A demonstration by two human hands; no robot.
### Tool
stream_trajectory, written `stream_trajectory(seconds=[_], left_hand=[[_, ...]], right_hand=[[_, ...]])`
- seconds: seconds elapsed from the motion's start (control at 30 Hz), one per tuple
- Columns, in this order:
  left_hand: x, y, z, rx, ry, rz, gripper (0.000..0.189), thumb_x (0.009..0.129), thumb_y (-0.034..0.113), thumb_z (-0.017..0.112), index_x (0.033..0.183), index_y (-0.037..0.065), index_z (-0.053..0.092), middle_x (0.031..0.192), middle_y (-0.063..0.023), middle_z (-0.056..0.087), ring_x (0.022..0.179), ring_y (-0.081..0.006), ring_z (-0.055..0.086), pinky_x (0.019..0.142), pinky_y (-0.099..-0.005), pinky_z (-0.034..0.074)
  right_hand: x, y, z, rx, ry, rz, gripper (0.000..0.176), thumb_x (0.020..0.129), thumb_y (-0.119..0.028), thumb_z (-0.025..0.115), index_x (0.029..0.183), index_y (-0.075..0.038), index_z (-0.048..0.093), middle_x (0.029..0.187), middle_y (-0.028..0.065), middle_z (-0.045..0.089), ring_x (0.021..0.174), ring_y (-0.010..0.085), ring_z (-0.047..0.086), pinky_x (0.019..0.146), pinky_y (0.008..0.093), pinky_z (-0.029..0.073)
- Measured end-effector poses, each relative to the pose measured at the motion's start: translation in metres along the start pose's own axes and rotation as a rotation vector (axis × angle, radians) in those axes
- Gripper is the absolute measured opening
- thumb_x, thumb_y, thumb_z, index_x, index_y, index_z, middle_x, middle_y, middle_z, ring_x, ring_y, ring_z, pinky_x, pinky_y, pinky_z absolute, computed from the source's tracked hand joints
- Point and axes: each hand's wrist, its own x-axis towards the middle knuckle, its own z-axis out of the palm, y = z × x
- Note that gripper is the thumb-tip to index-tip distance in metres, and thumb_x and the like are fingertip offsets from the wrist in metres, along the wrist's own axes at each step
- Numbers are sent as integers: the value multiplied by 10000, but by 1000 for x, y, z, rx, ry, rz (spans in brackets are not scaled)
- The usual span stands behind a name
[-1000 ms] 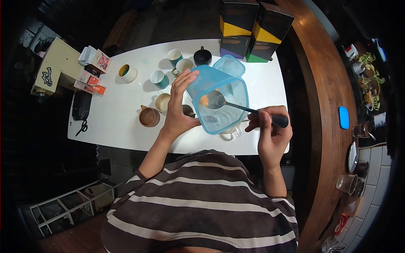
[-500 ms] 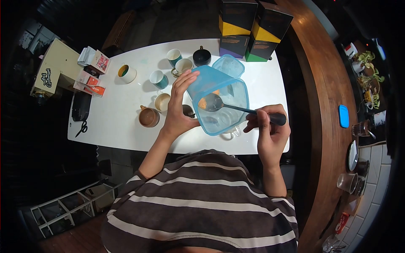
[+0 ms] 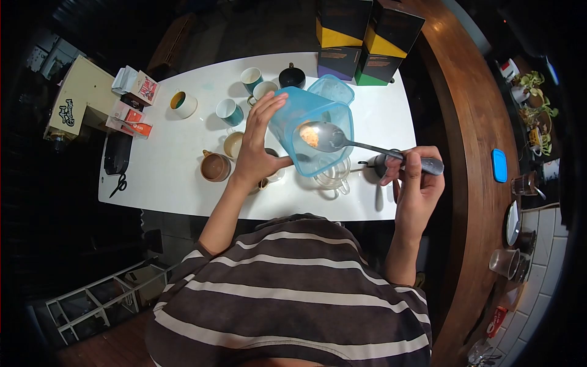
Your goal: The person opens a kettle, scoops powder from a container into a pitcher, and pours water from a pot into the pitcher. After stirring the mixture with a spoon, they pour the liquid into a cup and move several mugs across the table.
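Note:
My left hand is wrapped round the side of a translucent blue plastic container, which is tilted with its mouth toward me. In my right hand is the handle of a metal spoon. The spoon's bowl is at the container's mouth and carries a small heap of pale orange stuff, whose kind I cannot make out. Below the container stands a clear glass cup, partly hidden. Behind the container lies a translucent blue lid.
Several mugs stand left of and behind the container, among them a brown mug, a teal mug and a black mug. Black boxes are stacked at the back right. Scissors lie at the left edge of the white table.
My right hand has drawn the spoon up and to the right, bringing its loaded bowl to the container's mouth. The container has shifted up slightly, uncovering more of the glass cup.

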Motion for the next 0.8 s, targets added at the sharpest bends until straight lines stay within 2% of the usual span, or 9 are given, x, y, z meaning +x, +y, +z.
stream_trajectory(seconds=[0.2, 0.27, 0.37, 0.57, 0.7, 0.8], left_hand=[[2, -17, -1, 56, 30, -21, 1060, 503, 166, 946, 1432, 121, 436, 1478, -68, 492, 1420, -341, 397, 1196, -479, 349], [2, -23, -4, 102, 56, -25, 1029, 550, 199, 946, 1436, 105, 432, 1461, -103, 512, 1392, -330, 450, 1184, -464, 368], [3, -32, -13, 115, 99, -28, 1023, 558, 200, 942, 1437, 99, 429, 1466, -117, 503, 1385, -324, 457, 1176, -454, 381], [-5, -37, -29, 81, 156, -184, 1055, 545, 203, 942, 1452, 111, 412, 1472, -122, 487, 1393, -328, 438, 1175, -453, 373], [-13, -38, -32, 63, 167, -196, 1050, 551, 216, 946, 1451, 119, 414, 1474, -123, 486, 1388, -320, 448, 1172, -447, 381], [-19, -40, -30, 53, 171, -247, 1055, 553, 236, 950, 1452, 125, 410, 1479, -120, 483, 1383, -318, 457, 1172, -445, 385]], right_hand=[[-1, -4, -19, -71, 89, -46, 194, 1056, -194, 537, 1001, -8, 542, 828, 115, 661, 627, 105, 591, 550, 246, 526], [-1, -3, -26, -92, 108, -40, 191, 1057, -188, 535, 985, -10, 537, 813, 109, 664, 614, 110, 600, 523, 241, 498], [-4, 3, -35, -127, 138, -35, 194, 1060, -185, 528, 966, -15, 533, 793, 99, 667, 576, 113, 602, 484, 233, 456], [-17, 22, -45, -186, 173, 27, 176, 1054, -161, 540, 971, -6, 547, 795, 96, 661, 597, 105, 601, 530, 226, 479], [-24, 34, -44, -264, 108, 140, 104, 1032, -70, 554, 978, 18, 567, 807, 77, 638, 687, 89, 596, 610, 231, 519], [-26, 50, -42, -263, 54, 83, 104, 1020, -43, 557, 952, 33, 577, 790, 77, 639, 656, 106, 606, 606, 230, 502]])
